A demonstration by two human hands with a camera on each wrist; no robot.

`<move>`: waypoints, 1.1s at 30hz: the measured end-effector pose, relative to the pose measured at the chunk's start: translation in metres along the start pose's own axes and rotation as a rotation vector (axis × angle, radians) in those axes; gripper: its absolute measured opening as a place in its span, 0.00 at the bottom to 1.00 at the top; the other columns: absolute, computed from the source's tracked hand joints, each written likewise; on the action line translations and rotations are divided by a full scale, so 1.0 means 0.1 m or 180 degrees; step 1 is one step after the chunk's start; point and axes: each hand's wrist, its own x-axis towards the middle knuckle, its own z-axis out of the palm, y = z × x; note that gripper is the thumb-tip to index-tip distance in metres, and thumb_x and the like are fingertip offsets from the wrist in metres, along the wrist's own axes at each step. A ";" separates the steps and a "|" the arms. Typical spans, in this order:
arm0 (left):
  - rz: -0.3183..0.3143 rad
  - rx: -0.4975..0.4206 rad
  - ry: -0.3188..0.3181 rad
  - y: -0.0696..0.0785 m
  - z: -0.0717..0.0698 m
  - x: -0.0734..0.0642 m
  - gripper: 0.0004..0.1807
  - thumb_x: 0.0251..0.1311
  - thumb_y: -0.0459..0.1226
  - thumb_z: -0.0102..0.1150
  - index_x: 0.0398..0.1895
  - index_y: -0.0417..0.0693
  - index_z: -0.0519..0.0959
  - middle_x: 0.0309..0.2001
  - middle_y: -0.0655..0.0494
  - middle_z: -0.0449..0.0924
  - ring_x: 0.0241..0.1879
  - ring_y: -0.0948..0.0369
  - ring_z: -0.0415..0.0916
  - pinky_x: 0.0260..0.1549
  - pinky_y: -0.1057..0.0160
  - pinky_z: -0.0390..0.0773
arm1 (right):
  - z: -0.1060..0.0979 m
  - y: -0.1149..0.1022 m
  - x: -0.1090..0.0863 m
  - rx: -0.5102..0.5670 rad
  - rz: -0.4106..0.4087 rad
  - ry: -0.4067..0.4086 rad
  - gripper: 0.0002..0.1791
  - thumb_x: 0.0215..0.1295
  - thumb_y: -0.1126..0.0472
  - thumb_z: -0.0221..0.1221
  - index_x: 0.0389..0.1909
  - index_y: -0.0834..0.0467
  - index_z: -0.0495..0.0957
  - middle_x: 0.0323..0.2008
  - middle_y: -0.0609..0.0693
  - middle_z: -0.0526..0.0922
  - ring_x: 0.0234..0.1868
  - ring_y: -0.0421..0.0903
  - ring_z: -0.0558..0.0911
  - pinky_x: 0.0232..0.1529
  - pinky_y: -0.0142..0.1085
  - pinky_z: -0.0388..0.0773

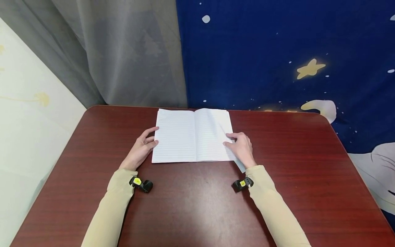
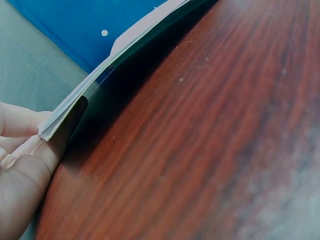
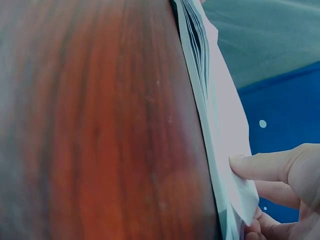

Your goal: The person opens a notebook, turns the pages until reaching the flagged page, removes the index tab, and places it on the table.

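An open notebook [image 1: 176, 139] with white ruled pages lies near the far edge of the table. At its left edge my left hand [image 1: 138, 151] grips the pages and cover, with the fingers split above and below. In the left wrist view, that side of the notebook [image 2: 75, 100] is raised off the wood, with dark shadow underneath. My right hand [image 1: 243, 148] pinches the right-hand pages near their outer edge, thumb on top. Seen from the right wrist, the page [image 3: 230, 120] bends up by the thumb, apart from the sheets and cover below. A pale cover corner [image 1: 240, 165] sticks out beneath.
The reddish-brown wooden table [image 1: 191, 206] runs under both forearms. Behind it hang a grey curtain [image 1: 129, 55] and a dark blue cloth [image 1: 247, 51] with stars and a moon. Each wrist carries a small black camera [image 1: 145, 186] on a strap.
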 end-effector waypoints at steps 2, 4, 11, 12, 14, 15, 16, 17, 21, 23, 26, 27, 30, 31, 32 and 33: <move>-0.0002 0.0003 -0.0002 0.00 0.00 0.00 0.31 0.70 0.27 0.47 0.73 0.48 0.55 0.51 0.38 0.73 0.42 0.61 0.77 0.41 0.67 0.76 | 0.01 0.00 0.00 0.0013 -0.0027 -0.0004 0.21 0.55 0.60 0.69 0.52 0.57 0.83 0.45 0.57 0.81 0.44 0.53 0.77 0.42 0.47 0.72; -0.0003 0.0009 0.0005 0.00 0.00 0.00 0.31 0.70 0.27 0.47 0.74 0.48 0.55 0.52 0.37 0.72 0.42 0.61 0.77 0.41 0.67 0.76 | 0.01 0.01 0.01 0.0041 -0.0066 0.0001 0.21 0.56 0.61 0.68 0.52 0.58 0.83 0.43 0.56 0.82 0.40 0.51 0.77 0.39 0.44 0.70; -0.0025 -0.0021 -0.0018 0.00 0.00 -0.02 0.31 0.70 0.27 0.47 0.74 0.48 0.55 0.51 0.37 0.72 0.42 0.61 0.76 0.40 0.66 0.76 | 0.00 0.01 -0.01 0.0443 -0.0194 0.0110 0.21 0.55 0.70 0.66 0.52 0.63 0.81 0.39 0.58 0.77 0.38 0.52 0.78 0.42 0.43 0.73; -0.0023 -0.0018 -0.0022 0.00 0.01 -0.02 0.31 0.70 0.27 0.47 0.74 0.48 0.55 0.52 0.37 0.72 0.42 0.61 0.77 0.40 0.66 0.76 | -0.01 0.01 -0.01 0.0621 -0.0153 0.0095 0.21 0.55 0.71 0.65 0.53 0.62 0.81 0.40 0.58 0.77 0.40 0.52 0.79 0.44 0.42 0.74; -0.0020 -0.0016 -0.0024 0.00 0.01 -0.02 0.31 0.70 0.27 0.47 0.74 0.48 0.55 0.52 0.37 0.72 0.42 0.61 0.77 0.40 0.66 0.76 | -0.03 0.03 -0.01 0.1023 -0.0071 0.0038 0.22 0.56 0.72 0.65 0.54 0.63 0.79 0.42 0.59 0.76 0.41 0.52 0.79 0.44 0.40 0.75; -0.0022 -0.0015 -0.0023 0.00 0.00 -0.01 0.31 0.70 0.27 0.47 0.74 0.48 0.55 0.52 0.37 0.72 0.42 0.61 0.77 0.40 0.66 0.76 | -0.04 0.05 0.00 0.1207 -0.0040 0.0009 0.22 0.56 0.72 0.64 0.55 0.63 0.79 0.44 0.59 0.76 0.42 0.51 0.79 0.43 0.38 0.75; -0.0023 -0.0019 -0.0023 0.00 0.00 -0.01 0.31 0.70 0.27 0.47 0.74 0.48 0.55 0.52 0.37 0.72 0.42 0.61 0.77 0.40 0.66 0.76 | -0.05 0.06 0.00 0.1383 0.0007 -0.0034 0.23 0.57 0.72 0.64 0.55 0.63 0.78 0.45 0.59 0.76 0.42 0.50 0.79 0.43 0.36 0.74; -0.0022 -0.0022 -0.0027 0.00 0.00 -0.01 0.31 0.70 0.27 0.47 0.74 0.48 0.55 0.52 0.37 0.73 0.42 0.61 0.77 0.41 0.66 0.76 | -0.06 0.10 0.01 0.1527 0.0029 -0.0082 0.22 0.58 0.70 0.63 0.56 0.62 0.78 0.46 0.59 0.77 0.43 0.49 0.79 0.43 0.34 0.74; -0.0015 -0.0046 -0.0042 0.01 -0.01 -0.01 0.31 0.70 0.27 0.47 0.74 0.48 0.55 0.51 0.39 0.73 0.42 0.61 0.77 0.40 0.66 0.76 | -0.07 0.21 0.04 0.1806 -0.0039 -0.0223 0.21 0.59 0.66 0.62 0.56 0.62 0.78 0.49 0.59 0.79 0.45 0.48 0.81 0.45 0.33 0.75; -0.0008 -0.0050 -0.0049 0.01 -0.01 -0.01 0.31 0.70 0.27 0.47 0.74 0.48 0.55 0.50 0.40 0.74 0.42 0.61 0.76 0.40 0.66 0.76 | -0.08 0.25 0.06 0.1870 -0.0067 -0.0280 0.21 0.60 0.65 0.62 0.55 0.61 0.78 0.49 0.59 0.80 0.47 0.48 0.81 0.47 0.34 0.76; -0.0008 -0.0047 -0.0049 0.01 -0.01 -0.01 0.31 0.70 0.27 0.47 0.74 0.48 0.55 0.50 0.40 0.74 0.42 0.61 0.76 0.40 0.66 0.76 | -0.09 0.26 0.07 0.1908 -0.0087 -0.0294 0.21 0.61 0.64 0.61 0.56 0.59 0.78 0.49 0.57 0.80 0.48 0.47 0.81 0.47 0.34 0.76; -0.0014 -0.0044 -0.0048 0.01 -0.01 -0.01 0.31 0.70 0.27 0.47 0.74 0.49 0.55 0.50 0.40 0.74 0.42 0.61 0.77 0.40 0.66 0.76 | -0.10 0.25 0.07 0.1939 -0.0083 -0.0286 0.21 0.61 0.65 0.60 0.57 0.58 0.78 0.49 0.57 0.81 0.48 0.47 0.81 0.46 0.33 0.76; -0.0023 -0.0055 -0.0047 0.01 -0.01 -0.01 0.31 0.70 0.27 0.47 0.74 0.49 0.55 0.50 0.40 0.73 0.43 0.61 0.77 0.41 0.66 0.77 | -0.14 0.18 0.05 0.2077 -0.0066 -0.0273 0.22 0.63 0.67 0.59 0.59 0.58 0.77 0.49 0.57 0.81 0.46 0.45 0.81 0.43 0.32 0.76; -0.0024 -0.0063 -0.0049 0.01 -0.01 -0.01 0.31 0.70 0.27 0.47 0.74 0.48 0.55 0.50 0.40 0.74 0.43 0.61 0.77 0.41 0.66 0.77 | -0.16 0.15 0.05 0.2130 -0.0054 -0.0271 0.22 0.64 0.68 0.59 0.60 0.58 0.76 0.49 0.57 0.82 0.46 0.44 0.81 0.41 0.32 0.76; -0.0025 -0.0071 -0.0049 0.01 -0.01 -0.01 0.31 0.70 0.26 0.47 0.74 0.48 0.55 0.50 0.40 0.74 0.43 0.61 0.77 0.41 0.66 0.77 | -0.17 0.11 0.05 0.2201 -0.0044 -0.0275 0.22 0.64 0.69 0.58 0.60 0.58 0.76 0.49 0.58 0.82 0.45 0.43 0.82 0.41 0.32 0.76; -0.0027 -0.0080 -0.0050 0.01 -0.01 -0.01 0.31 0.70 0.26 0.47 0.74 0.48 0.55 0.50 0.40 0.74 0.43 0.61 0.77 0.41 0.66 0.77 | -0.19 0.08 0.04 0.2263 -0.0037 -0.0290 0.23 0.64 0.70 0.58 0.61 0.59 0.75 0.50 0.58 0.81 0.45 0.43 0.82 0.40 0.32 0.76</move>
